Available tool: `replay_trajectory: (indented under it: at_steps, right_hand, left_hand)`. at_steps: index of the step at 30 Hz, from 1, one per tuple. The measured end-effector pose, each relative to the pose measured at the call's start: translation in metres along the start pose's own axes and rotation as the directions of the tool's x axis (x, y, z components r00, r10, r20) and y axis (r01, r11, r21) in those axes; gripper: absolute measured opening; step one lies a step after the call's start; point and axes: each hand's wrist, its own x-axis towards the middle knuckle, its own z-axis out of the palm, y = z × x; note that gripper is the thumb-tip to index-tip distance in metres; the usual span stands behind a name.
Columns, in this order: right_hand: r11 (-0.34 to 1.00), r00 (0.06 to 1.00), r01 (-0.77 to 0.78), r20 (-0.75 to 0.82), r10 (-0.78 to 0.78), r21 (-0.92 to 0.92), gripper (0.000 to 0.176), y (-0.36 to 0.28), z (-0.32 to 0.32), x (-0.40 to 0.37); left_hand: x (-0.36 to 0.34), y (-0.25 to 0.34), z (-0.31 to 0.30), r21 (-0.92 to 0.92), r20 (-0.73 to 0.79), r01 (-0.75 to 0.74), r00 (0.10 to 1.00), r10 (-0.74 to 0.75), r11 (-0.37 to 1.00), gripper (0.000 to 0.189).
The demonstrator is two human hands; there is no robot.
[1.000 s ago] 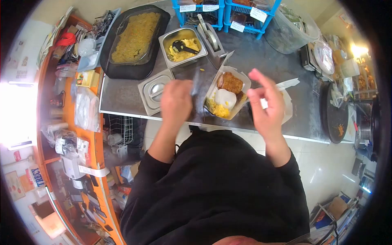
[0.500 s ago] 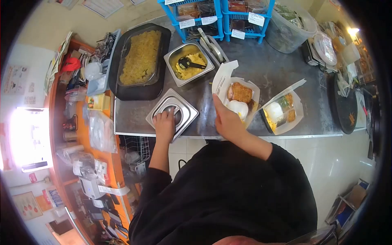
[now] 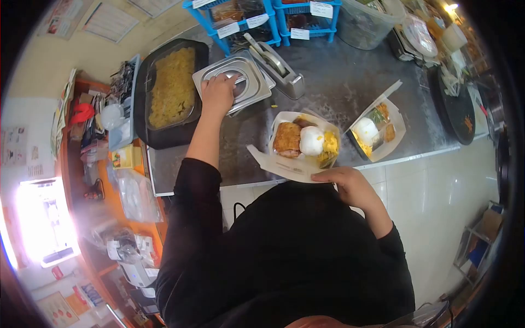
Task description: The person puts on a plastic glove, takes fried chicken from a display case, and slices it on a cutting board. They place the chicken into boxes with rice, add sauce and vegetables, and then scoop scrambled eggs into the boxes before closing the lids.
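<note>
My left hand has its fingers closed round the handle of a square steel lid, which lies over the steel container at the back left. Down at the table's front edge, my right hand pinches the flap of an open paper box. Inside that box are a browned fried piece, a white mound of rice and yellow egg. A second open box with similar food stands to its right, touched by neither hand.
A black tray of yellow food lies at the left. Behind the lid are a steel holder, blue racks and a clear tub. A round black tray sits far right.
My left hand has carried the lid back onto the steel container, covering the egg and black spoon. The nearer box has turned, its flap now toward me with my right hand on it.
</note>
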Motion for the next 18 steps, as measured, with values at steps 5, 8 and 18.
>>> replay_trajectory:
  at_steps: [5, 8, 18]
  right_hand:
    - [0.998, 0.996, -0.052, -0.070, 0.051, -0.019, 0.054, 0.008, -0.005, -0.031]
    - [0.978, 0.984, -0.066, -0.177, 0.031, -0.196, 0.052, 0.010, -0.012, -0.042]
    - [0.992, 0.938, -0.069, -0.333, 0.099, 0.102, 0.041, 0.043, -0.010, -0.032]
  left_hand:
    - [0.010, -0.001, 0.024, -0.151, 0.103, -0.039, 0.993, 0.055, 0.988, 0.030]
    - [-0.002, 0.013, 0.008, -0.345, -0.095, -0.091, 0.994, 0.061, 0.934, 0.028]
    - [-0.119, 0.090, 0.015, -0.683, 0.490, 0.454, 0.866, -0.102, 0.572, 0.029]
